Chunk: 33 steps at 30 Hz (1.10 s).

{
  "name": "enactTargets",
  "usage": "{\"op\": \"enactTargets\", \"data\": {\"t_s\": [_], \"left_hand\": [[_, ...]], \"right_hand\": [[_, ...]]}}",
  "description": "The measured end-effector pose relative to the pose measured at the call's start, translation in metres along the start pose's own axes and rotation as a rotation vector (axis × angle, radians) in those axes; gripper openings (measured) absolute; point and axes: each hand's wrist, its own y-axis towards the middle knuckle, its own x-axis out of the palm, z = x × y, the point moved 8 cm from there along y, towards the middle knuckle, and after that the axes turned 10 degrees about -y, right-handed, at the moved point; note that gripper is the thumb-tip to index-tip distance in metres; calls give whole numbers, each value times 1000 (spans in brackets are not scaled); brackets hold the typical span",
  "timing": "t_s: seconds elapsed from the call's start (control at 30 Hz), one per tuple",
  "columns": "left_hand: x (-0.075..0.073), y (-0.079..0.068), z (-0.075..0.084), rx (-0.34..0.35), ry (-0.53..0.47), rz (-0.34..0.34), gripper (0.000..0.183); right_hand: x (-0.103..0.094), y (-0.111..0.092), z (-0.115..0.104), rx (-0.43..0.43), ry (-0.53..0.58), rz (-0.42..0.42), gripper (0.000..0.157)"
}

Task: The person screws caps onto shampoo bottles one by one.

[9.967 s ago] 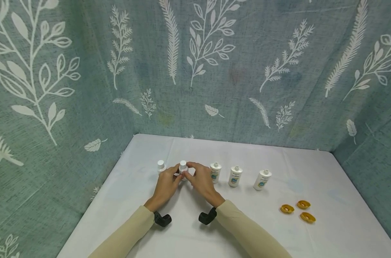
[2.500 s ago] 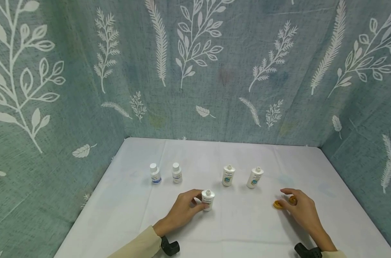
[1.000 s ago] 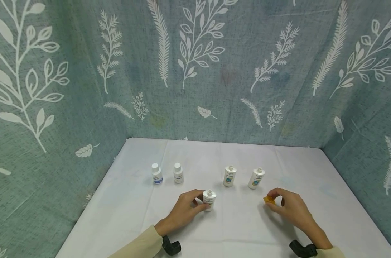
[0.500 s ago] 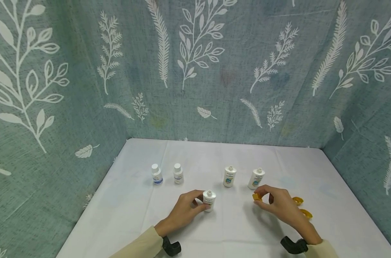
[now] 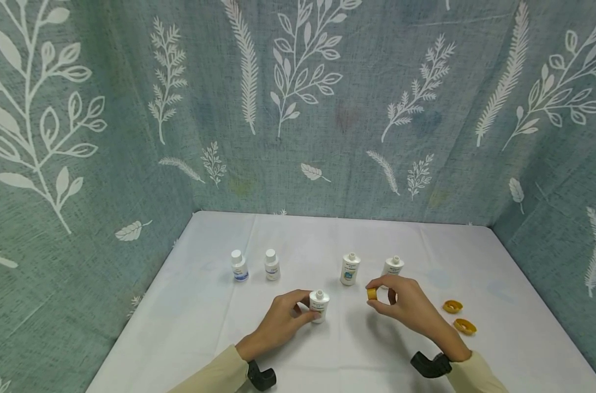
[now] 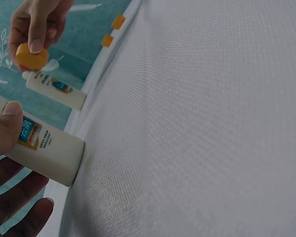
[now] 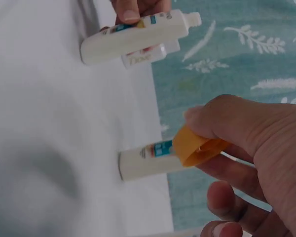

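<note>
My left hand point(image 5: 280, 319) holds a white lotion bottle point(image 5: 320, 305) upright on the table near the middle, thumb and fingers round its sides. Its narrow neck is bare on top, and the left wrist view shows the thumb across the blue and orange label of this bottle point(image 6: 52, 150). To the right, my right hand point(image 5: 408, 308) pinches a yellow bottle cap point(image 5: 372, 294) between thumb and fingertips, above the table. Seen from the right wrist, the hollow underside of the cap point(image 7: 195, 148) shows. The pinching hand partly hides an uncapped bottle point(image 5: 392, 265) behind it.
Another uncapped bottle point(image 5: 349, 272) stands behind, between the hands. Two white-capped bottles, one point(image 5: 239, 268) far left and one point(image 5: 272, 267) beside it, stand at the back. Two yellow caps, one point(image 5: 452, 307) behind the other point(image 5: 465, 327), lie right of my right hand.
My right hand has picked up a yellow cap from the right and carried it leftward toward the held bottle. Earlier, my left hand took this bottle from the row; it now stays still.
</note>
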Motion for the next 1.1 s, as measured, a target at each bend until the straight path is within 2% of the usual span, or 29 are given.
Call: {"op": "enactTargets", "data": {"t_s": [0.13, 0.47, 0.57, 0.8, 1.1], "left_hand": [[0, -1, 0, 4, -1, 2, 37], [-1, 0, 0, 9, 4, 5, 37], [-1, 0, 0, 6, 2, 4, 37], [-1, 1, 2, 18, 5, 13, 37], [-1, 0, 2, 3, 3, 1, 39]], "right_hand": [[-3, 6, -10, -38, -20, 34, 27], [-1, 16, -25, -41, 21, 32, 26], [-4, 19, -32, -76, 36, 52, 28], [-12, 28, -52, -214, 62, 149, 30], [-11, 37, -67, -226, 162, 183, 29]]}}
